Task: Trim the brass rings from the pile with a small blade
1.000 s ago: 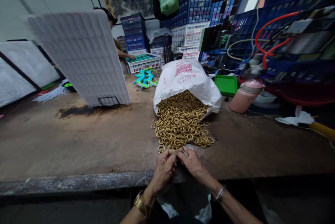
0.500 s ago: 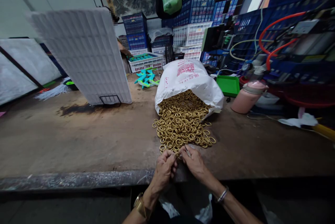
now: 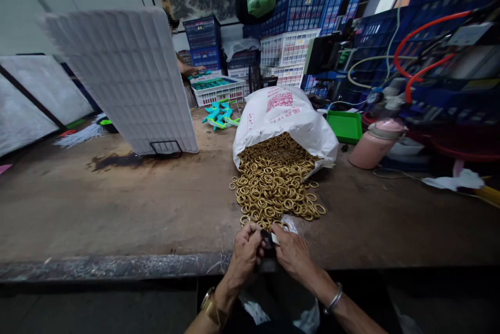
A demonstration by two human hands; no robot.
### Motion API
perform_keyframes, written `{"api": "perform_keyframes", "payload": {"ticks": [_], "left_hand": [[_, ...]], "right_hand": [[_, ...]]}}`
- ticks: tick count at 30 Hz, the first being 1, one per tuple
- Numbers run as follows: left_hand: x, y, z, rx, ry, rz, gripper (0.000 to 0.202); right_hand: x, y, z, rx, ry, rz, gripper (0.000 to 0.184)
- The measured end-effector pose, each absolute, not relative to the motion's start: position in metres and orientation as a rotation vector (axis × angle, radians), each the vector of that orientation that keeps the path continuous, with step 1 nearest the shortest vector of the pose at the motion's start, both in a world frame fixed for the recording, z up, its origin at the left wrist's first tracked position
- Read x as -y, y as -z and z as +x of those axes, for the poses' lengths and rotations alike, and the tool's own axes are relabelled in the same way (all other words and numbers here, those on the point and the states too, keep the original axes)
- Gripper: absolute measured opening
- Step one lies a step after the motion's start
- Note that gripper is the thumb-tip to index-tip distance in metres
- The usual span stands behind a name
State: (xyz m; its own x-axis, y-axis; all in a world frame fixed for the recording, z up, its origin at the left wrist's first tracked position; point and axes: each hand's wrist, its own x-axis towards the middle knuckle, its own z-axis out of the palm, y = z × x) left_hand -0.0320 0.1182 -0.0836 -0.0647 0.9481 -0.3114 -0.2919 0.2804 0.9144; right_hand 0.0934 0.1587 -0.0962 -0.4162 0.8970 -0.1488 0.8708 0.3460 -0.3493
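Observation:
My left hand (image 3: 247,248) and my right hand (image 3: 292,250) meet at the table's front edge, fingers pinched. Between them is a small dark piece (image 3: 266,235), gripped by the left fingers. A small pale flat strip (image 3: 275,239) shows at my right fingertips; what kind of thing it is I cannot make out. Just beyond my fingertips lies a heap of gold-coloured rings (image 3: 269,190), spilling from the mouth of a white woven sack (image 3: 281,110) that rests on its side. A clear, shiny scrap (image 3: 289,223) lies beside the rings near my right hand.
On the brown table (image 3: 117,209) a white ribbed panel (image 3: 125,78) stands at left. Turquoise pieces (image 3: 219,113) lie behind the sack. A green tray (image 3: 344,126) and pink bottle (image 3: 377,144) stand at right. Another person's hand (image 3: 191,69) reaches over a white crate (image 3: 221,95).
A dark piece now shows between my hands, and the strip at my right fingers looks broader and paler. My right hand has turned slightly. The other person's hand has moved over the crate.

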Motion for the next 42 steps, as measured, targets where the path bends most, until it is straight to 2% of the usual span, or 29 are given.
{"api": "perform_keyframes", "payload": {"ticks": [7, 18, 24, 37, 42], "left_hand": [[-0.118, 0.087, -0.034, -1.221, -1.176, 0.734, 0.031], [-0.105, 0.076, -0.036, -1.1, -1.156, 0.758, 0.033], [-0.105, 0.075, -0.036, -1.087, -1.227, 0.767, 0.033], [-0.101, 0.069, -0.035, -1.151, -1.221, 0.76, 0.036], [-0.098, 0.068, -0.038, -1.098, -1.228, 0.719, 0.035]], "right_hand": [[-0.16, 0.096, 0.089, 2.569, -0.522, -1.685, 0.031], [-0.176, 0.091, 0.097, 2.433, -0.528, -1.713, 0.021], [-0.162, 0.09, 0.093, 2.332, -0.675, -1.525, 0.028], [-0.156, 0.091, 0.09, 2.413, -0.602, -1.527, 0.031], [-0.164, 0.093, 0.095, 2.254, -0.722, -1.584, 0.016]]}}
